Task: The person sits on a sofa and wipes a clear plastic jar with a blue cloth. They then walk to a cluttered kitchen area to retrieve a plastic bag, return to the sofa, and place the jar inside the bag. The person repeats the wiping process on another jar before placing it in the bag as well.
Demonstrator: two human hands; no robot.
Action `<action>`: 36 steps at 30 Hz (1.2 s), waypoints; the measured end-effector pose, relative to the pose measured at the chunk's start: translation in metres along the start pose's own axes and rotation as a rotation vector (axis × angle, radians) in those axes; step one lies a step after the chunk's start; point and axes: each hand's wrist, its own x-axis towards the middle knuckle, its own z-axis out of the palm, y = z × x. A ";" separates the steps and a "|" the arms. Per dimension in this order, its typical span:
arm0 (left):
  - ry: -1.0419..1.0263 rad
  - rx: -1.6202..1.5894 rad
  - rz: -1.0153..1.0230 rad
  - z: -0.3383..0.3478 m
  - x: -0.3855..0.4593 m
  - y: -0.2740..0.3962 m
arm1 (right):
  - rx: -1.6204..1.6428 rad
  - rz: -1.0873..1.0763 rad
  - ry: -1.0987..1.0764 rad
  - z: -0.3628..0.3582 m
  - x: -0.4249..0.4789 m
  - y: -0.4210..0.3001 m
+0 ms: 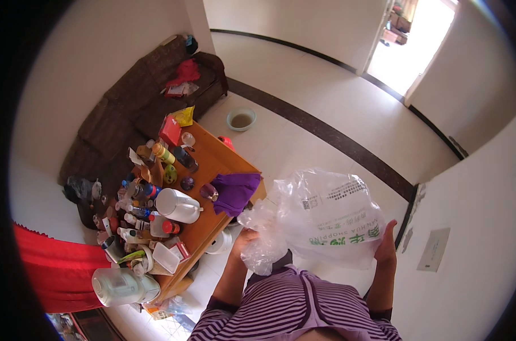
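A translucent plastic shopping bag with green and black printing spreads out in front of my body, above the pale floor. My left hand grips its bunched, crumpled part at the bag's left side. On the other side, my right hand is raised with its fingers extended against the bag's right edge; whether it pinches any plastic cannot be told. Left of the bag, a purple cloth drapes over the corner of the wooden table, with a dark purple round object beside it.
Bottles, a white pitcher, a red-lidded jar and a clear plastic container crowd the table. A water dispenser stands at its near end. Behind are a brown sofa and a basin of murky liquid on the floor. A wall rises at right.
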 end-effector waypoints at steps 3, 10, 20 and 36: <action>0.026 0.096 -0.046 -0.022 0.061 0.017 | 0.097 0.094 -0.094 -0.012 0.082 -0.007; 0.041 0.289 -0.062 0.008 0.204 0.106 | -0.146 0.224 -0.545 0.021 0.244 -0.096; 0.267 0.187 0.291 -0.027 0.376 0.162 | -0.512 -0.067 -0.521 0.103 0.507 -0.154; 0.796 0.320 0.879 -0.054 0.557 0.297 | -0.775 -0.420 -0.749 0.340 0.912 -0.228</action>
